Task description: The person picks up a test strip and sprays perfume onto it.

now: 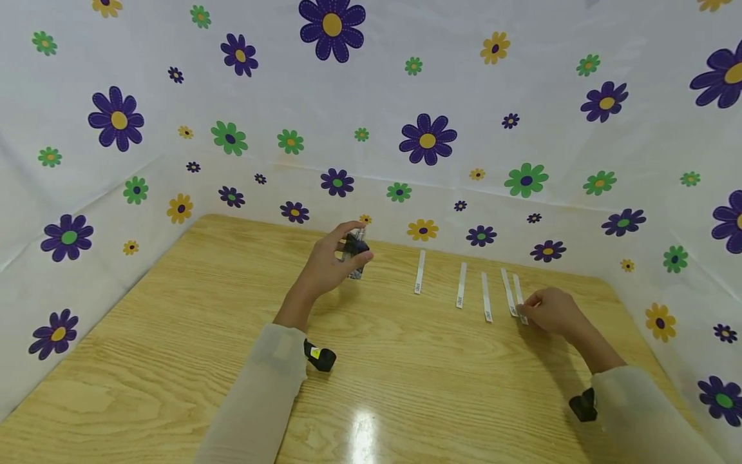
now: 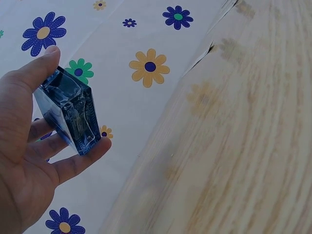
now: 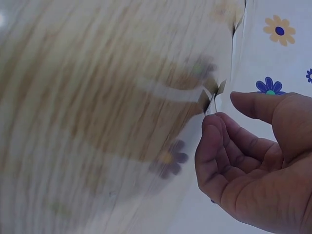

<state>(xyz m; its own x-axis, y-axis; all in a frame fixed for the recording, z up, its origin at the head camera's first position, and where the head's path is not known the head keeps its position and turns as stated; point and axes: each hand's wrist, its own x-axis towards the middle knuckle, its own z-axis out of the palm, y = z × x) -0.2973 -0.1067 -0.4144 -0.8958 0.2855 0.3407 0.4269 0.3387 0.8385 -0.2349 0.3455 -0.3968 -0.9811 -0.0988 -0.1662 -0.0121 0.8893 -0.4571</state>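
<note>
Five printed paper strips (image 1: 485,296) seem set out already, spread between the hands, while the glass bottle (image 2: 70,109), gripped between the left hand's (image 1: 327,263) thumb and fingers, is not yet set down. The right hand (image 1: 553,312) is loosely curled at the rightmost strip; only its wrist view shows the thumb standing apart, gripping nothing clearly.

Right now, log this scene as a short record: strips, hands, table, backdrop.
Strips: five, white, in a loose row; the two at the right end are closest together
Left hand: grips a glassy bottle above the table
Right hand: at the rightmost strip; whether it pinches it is unclear
Table: wood-grained
Backdrop: white, with purple, green and yellow flowers
</note>
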